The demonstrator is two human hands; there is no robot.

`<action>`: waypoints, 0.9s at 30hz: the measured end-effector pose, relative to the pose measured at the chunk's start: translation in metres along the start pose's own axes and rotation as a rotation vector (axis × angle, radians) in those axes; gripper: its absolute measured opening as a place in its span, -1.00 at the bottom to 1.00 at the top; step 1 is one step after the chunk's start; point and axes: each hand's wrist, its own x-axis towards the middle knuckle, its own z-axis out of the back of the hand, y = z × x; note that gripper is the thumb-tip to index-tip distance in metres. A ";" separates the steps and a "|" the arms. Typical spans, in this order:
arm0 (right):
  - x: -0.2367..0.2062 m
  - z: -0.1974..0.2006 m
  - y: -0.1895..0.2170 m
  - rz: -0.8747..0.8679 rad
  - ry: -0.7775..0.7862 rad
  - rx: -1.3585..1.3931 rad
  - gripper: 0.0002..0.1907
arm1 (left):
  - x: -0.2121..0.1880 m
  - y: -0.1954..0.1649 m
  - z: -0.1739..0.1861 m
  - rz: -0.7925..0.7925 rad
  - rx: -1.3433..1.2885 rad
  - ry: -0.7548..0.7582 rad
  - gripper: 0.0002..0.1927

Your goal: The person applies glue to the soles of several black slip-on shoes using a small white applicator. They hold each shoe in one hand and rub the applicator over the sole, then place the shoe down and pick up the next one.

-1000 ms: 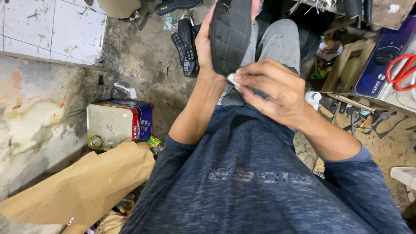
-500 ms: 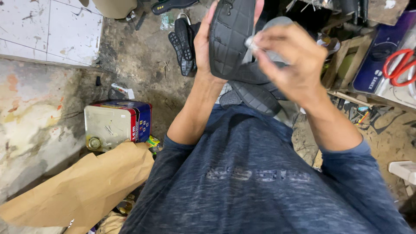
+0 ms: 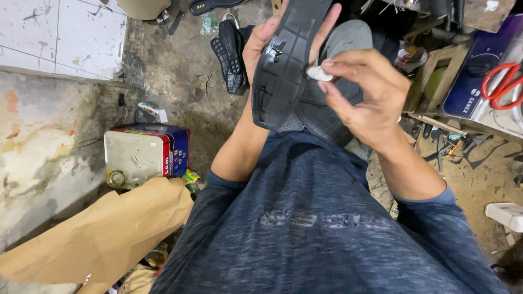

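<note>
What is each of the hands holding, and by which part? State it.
The left hand grips the black shoe sole around its upper half. The right hand pinches a small white wad between its fingertips.

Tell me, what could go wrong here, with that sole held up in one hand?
The left hand grips the black sole only by its upper end, so it might slip or flex away. The right hand pinches a small white wad at fingertips; it could drop to the littered floor. A second sole lies loose on the lap and might slide off.
</note>
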 end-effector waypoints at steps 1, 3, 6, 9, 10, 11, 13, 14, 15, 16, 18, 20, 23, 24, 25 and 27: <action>-0.002 -0.002 -0.001 0.030 0.015 -0.036 -0.76 | 0.001 -0.001 0.000 0.008 -0.012 0.000 -0.44; -0.008 -0.006 0.002 0.083 0.048 -0.109 -0.76 | 0.003 -0.003 0.003 0.092 0.065 0.264 -0.52; -0.015 -0.016 0.011 0.191 0.179 -0.044 -0.80 | 0.008 -0.008 0.011 0.058 -0.078 0.049 -0.52; -0.012 -0.017 0.012 0.271 0.258 -0.028 -0.77 | 0.011 -0.014 0.023 0.114 0.122 0.339 -0.53; -0.008 -0.015 0.011 0.243 0.225 -0.054 -0.80 | 0.012 -0.016 0.028 0.126 0.218 0.436 -0.52; -0.003 -0.010 0.006 0.213 0.192 -0.077 -0.82 | 0.010 -0.019 0.031 0.120 0.300 0.420 -0.50; 0.006 -0.003 -0.002 0.182 0.120 -0.124 -0.83 | 0.009 -0.025 0.037 0.124 0.391 0.391 -0.48; 0.008 0.000 -0.004 0.175 0.083 -0.150 -0.82 | 0.007 -0.026 0.039 0.135 0.396 0.375 -0.48; 0.008 0.000 -0.004 0.167 0.048 -0.173 -0.81 | 0.007 -0.027 0.041 0.139 0.399 0.344 -0.46; 0.008 0.001 -0.004 0.171 0.077 -0.166 -0.81 | 0.005 -0.029 0.042 0.143 0.401 0.313 -0.44; 0.006 0.000 -0.001 0.186 0.137 -0.148 -0.81 | 0.005 -0.032 0.041 0.134 0.407 0.227 -0.35; 0.006 -0.001 0.002 0.201 0.186 -0.102 -0.80 | 0.002 -0.034 0.038 0.166 0.406 0.311 -0.42; 0.015 0.006 0.000 0.183 0.149 -0.173 -0.79 | -0.004 -0.029 0.033 0.171 0.431 0.255 -0.39; 0.019 0.009 -0.002 0.172 0.119 -0.218 -0.79 | -0.006 -0.027 0.030 0.173 0.439 0.244 -0.37; 0.023 0.012 -0.005 0.174 0.086 -0.219 -0.80 | -0.008 -0.024 0.027 0.175 0.448 0.232 -0.35; 0.025 0.013 -0.004 0.174 0.049 -0.223 -0.81 | -0.012 -0.021 0.020 0.190 0.446 0.267 -0.31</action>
